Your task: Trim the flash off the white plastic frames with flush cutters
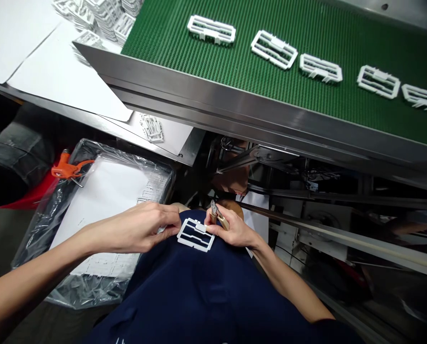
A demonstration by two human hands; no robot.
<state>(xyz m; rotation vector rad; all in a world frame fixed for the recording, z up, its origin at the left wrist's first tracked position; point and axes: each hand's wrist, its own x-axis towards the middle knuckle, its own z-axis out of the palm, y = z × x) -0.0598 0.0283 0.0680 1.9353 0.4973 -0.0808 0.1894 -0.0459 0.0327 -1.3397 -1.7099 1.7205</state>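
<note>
I hold a white frame (200,228) level above my lap, between my two hands, against the dark blue of my shirt (213,291). The fingers of my right hand (237,230) are closed on a pair of pliers (214,213), nose pointing away from me, while the thumb touches the frame's right edge. The fingers of my left hand (145,227) are pinched together just beside its left edge; whether they grip it I cannot tell.

Beyond my fingers, a green belt (231,62) carries five similar frames (278,44), lying spaced in a row. Beyond my left fingers stands a desk (195,147), with a small stack (152,128) at its near end and taller stacks (101,19) farther off. Left of these fingers, a plastic-lined bin (29,248) holds a white sheet (99,188); an orange tool (66,168) lies at its far-left corner.
</note>
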